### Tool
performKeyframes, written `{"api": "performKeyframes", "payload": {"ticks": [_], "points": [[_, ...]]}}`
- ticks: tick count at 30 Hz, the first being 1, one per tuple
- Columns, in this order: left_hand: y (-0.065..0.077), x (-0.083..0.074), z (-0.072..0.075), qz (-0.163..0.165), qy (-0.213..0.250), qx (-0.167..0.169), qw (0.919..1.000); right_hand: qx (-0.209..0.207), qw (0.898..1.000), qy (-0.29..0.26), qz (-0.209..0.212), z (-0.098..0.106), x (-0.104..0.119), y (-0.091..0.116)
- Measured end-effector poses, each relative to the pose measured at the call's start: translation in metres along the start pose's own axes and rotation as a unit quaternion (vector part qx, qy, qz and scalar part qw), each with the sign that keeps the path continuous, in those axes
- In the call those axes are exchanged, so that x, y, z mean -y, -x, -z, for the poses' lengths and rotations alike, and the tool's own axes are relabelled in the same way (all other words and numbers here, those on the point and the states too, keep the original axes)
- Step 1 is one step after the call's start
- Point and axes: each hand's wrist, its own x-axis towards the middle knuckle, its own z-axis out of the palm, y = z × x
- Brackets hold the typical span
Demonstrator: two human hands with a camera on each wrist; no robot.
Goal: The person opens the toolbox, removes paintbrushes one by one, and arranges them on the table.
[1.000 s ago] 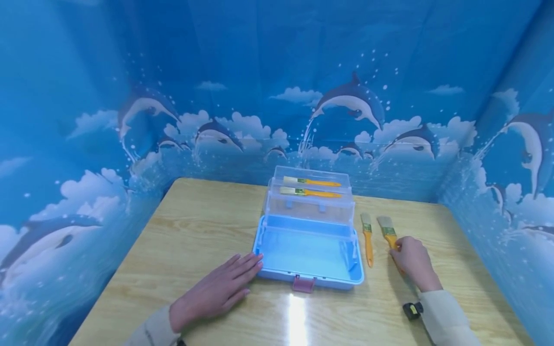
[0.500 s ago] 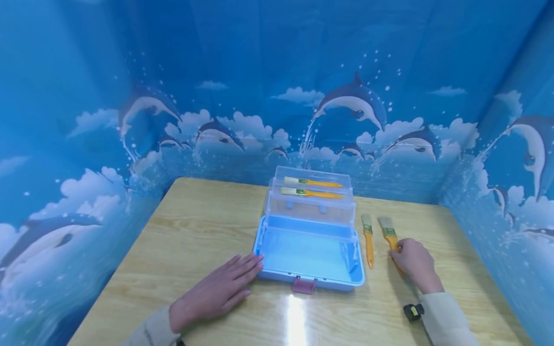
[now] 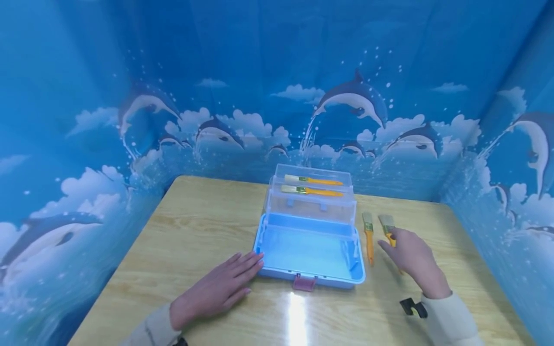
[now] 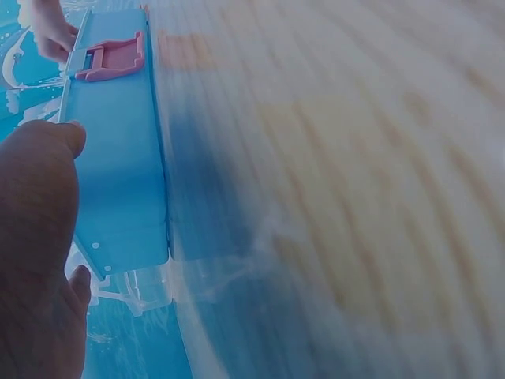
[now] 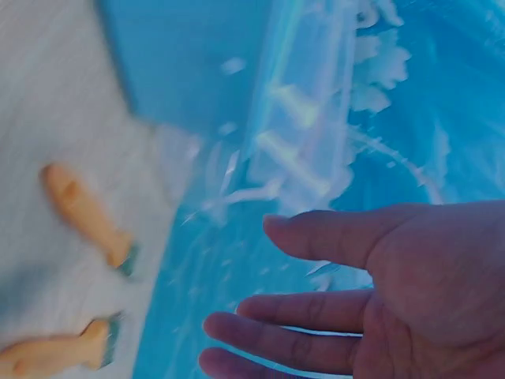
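Left hand (image 3: 216, 290): palm down, fingers straight and close together, thumb slightly apart; the fingertips rest at the near left corner of the blue toolbox (image 3: 307, 254)
Right hand (image 3: 413, 257): fingers extended and thumb held well away from them, as the right wrist view shows; it is over the handle of the wide flat paintbrush (image 3: 387, 221); whether a fingertip touches that handle I cannot tell
Wide flat paintbrush: lies on the table to the right of the toolbox, bristles pointing away from the person; the hand hides much of its orange handle
Narrow flat paintbrush (image 3: 369, 240): lies between the toolbox and the wide one, near both, bristles also pointing away; green ferrule, orange handle
Toolbox: stands open on the wood-grain table (image 3: 203, 216), its pink latch (image 3: 304, 283) hanging at the front
Translucent trays (image 3: 311, 211): raised in steps at the back of the toolbox; they hold an upper paintbrush (image 3: 324, 181) and a lower paintbrush (image 3: 324, 192), roughly parallel, bristles to the left, handles to the right
Right sleeve (image 3: 452, 317): pale, with a small black device (image 3: 413, 308) beside the wrist
Backdrop (image 3: 259, 62): blue sheeting around the table, printed with dolphins, clouds and water
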Motion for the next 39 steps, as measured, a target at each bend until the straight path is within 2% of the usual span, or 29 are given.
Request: {"api": "performKeyframes", "payload": {"ticks": [5,10,17,23,26,31,35,39], "points": [[0.000,0.001,-0.001,-0.004,-0.004,-0.006,1.0000,-0.008,0.998,-0.042,0.045,0.009,0.021,0.002],[0.000,0.002,-0.002,-0.001,-0.005,-0.007,1.0000,-0.028,0.992,-0.080,0.099,0.014,0.037,-0.005],[0.000,0.003,-0.004,0.000,-0.011,-0.007,0.9999,-0.023,0.973,-0.111,0.199,0.017,0.054,-0.022],[-0.001,0.003,-0.002,0.012,-0.001,0.011,0.9999,-0.028,0.959,-0.109,0.261,0.019,0.070,-0.050],[-0.001,0.003,-0.002,0.013,0.001,0.014,0.9998,-0.027,0.958,-0.096,0.268,0.020,0.079,-0.066],[-0.001,0.002,-0.002,0.010,0.002,0.011,0.9999,-0.012,0.967,-0.056,0.248,0.024,0.095,-0.089],[-0.001,0.001,-0.001,0.009,-0.001,0.011,0.9999,0.008,0.972,-0.032,0.233,0.028,0.105,-0.101],[-0.001,0.000,0.000,0.014,0.001,0.017,0.9998,0.020,0.971,-0.030,0.236,0.031,0.113,-0.109]]}}
